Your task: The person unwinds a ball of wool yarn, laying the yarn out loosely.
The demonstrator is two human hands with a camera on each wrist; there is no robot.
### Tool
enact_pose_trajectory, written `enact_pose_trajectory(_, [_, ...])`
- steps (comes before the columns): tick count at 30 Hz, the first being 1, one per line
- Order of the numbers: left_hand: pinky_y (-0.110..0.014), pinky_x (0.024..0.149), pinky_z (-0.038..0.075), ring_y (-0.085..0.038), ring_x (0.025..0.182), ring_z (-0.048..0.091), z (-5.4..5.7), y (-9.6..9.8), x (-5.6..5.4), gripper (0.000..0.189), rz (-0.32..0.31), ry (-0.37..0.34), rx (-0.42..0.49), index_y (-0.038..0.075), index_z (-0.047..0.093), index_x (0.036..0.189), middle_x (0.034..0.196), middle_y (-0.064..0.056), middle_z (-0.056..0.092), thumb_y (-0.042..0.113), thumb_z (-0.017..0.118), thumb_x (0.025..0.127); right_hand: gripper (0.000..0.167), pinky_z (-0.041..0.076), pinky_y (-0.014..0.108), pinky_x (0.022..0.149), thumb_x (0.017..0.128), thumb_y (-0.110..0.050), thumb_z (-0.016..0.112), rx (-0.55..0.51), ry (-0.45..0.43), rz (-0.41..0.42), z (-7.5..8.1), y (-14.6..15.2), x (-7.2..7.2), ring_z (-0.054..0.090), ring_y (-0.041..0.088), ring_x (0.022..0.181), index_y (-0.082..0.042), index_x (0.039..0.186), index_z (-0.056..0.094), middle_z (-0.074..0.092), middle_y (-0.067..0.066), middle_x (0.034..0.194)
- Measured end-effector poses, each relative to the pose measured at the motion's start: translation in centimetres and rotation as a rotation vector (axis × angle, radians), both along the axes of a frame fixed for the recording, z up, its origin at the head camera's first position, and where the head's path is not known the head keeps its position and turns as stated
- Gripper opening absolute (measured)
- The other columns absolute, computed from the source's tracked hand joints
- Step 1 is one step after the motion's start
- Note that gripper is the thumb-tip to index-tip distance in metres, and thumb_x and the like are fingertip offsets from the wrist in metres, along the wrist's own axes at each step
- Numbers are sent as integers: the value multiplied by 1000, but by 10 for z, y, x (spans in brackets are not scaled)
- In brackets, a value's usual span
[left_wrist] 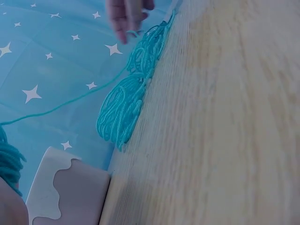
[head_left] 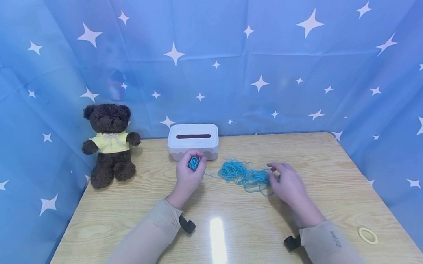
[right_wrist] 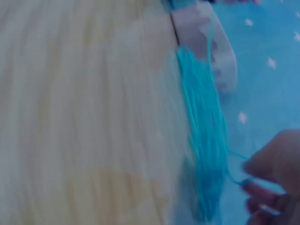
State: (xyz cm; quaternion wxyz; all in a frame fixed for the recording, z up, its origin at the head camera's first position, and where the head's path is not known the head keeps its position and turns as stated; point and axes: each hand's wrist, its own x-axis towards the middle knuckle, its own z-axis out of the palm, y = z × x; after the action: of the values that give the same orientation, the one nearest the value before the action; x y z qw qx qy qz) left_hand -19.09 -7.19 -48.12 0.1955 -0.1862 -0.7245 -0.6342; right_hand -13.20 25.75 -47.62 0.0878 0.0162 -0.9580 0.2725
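Observation:
My left hand (head_left: 189,173) holds a small wound ball of blue yarn (head_left: 194,163) in its curled fingers, just in front of the tissue box. From that ball a single strand runs across to a loose, tangled heap of the same yarn (head_left: 242,175) on the table. At the heap's right end is my right hand (head_left: 287,183), thumb and fingers bent around a thin strand. The right wrist view, though blurred, shows a loop of yarn reaching the right fingertips (right_wrist: 255,166). In the left wrist view, the ball (left_wrist: 9,161) is partly cut off at the edge.
Behind my left hand stands a white tissue box (head_left: 193,131) with a dark slot. A brown teddy bear (head_left: 111,148) in a yellow shirt is at the back left. Near the right edge of the wooden table (head_left: 188,251) lies a pale yellow ring (head_left: 367,236). A starry blue curtain surrounds the table.

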Motion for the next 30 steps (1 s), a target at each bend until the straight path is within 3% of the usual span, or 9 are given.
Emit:
enact_pose_trajectory(5, [-20, 79, 55, -12, 91, 65, 0, 0, 1, 10, -7, 2, 0, 4, 69, 111, 104, -15, 74, 3, 73, 102, 30, 60, 44, 81, 107, -20, 69, -109, 170, 131, 2, -49, -5, 72, 25, 93, -7, 133, 76, 78, 14, 123])
enact_pose_trajectory(9, [-19, 78, 56, -11, 91, 65, -1, 1, 1, 10, -11, 10, 6, 5, 69, 111, 105, -14, 74, 2, 73, 101, 33, 61, 30, 74, 107, -26, 73, -166, 134, 294, 6, -87, -7, 71, 12, 84, -8, 134, 76, 81, 10, 120])
enact_pose_trajectory(13, [-19, 76, 57, -10, 89, 66, -2, 1, -1, 11, -16, 21, 13, 4, 70, 110, 105, -16, 75, 0, 73, 100, 36, 58, 23, 74, 107, -30, 73, -168, 68, 372, 9, -117, -8, 67, 7, 83, -10, 138, 75, 82, 6, 123])
enact_pose_trajectory(17, [-18, 80, 58, -11, 94, 67, -2, 2, -2, 12, -10, 33, 11, 3, 70, 109, 106, -17, 76, 0, 74, 99, 33, 56, 23, 73, 107, -31, 73, -167, 55, 394, 10, -136, -9, 65, 5, 82, -13, 136, 77, 83, 0, 120])
enact_pose_trajectory(22, [-19, 81, 58, -11, 93, 67, -1, 1, -1, 13, -2, 45, 5, 2, 70, 109, 106, -18, 76, -2, 75, 97, 20, 55, 23, 71, 105, -24, 75, -175, 99, 392, 9, -142, -9, 63, 6, 79, -16, 122, 83, 83, -2, 106])
enact_pose_trajectory(27, [-19, 73, 57, -10, 85, 66, -1, 1, 0, 12, -16, 26, 4, 1, 69, 109, 104, -18, 74, -2, 74, 99, 13, 54, 22, 66, 103, -20, 78, -196, 166, 344, 8, -125, -9, 60, 3, 74, -16, 114, 85, 82, -4, 98])
enact_pose_trajectory(30, [-20, 74, 58, -10, 87, 66, -1, 1, 0, 11, -26, 7, -1, 2, 69, 111, 105, -17, 73, 1, 72, 101, 13, 52, 23, 60, 104, -18, 78, -225, 201, 303, 9, -106, -8, 58, 3, 69, -12, 114, 84, 78, -3, 88])
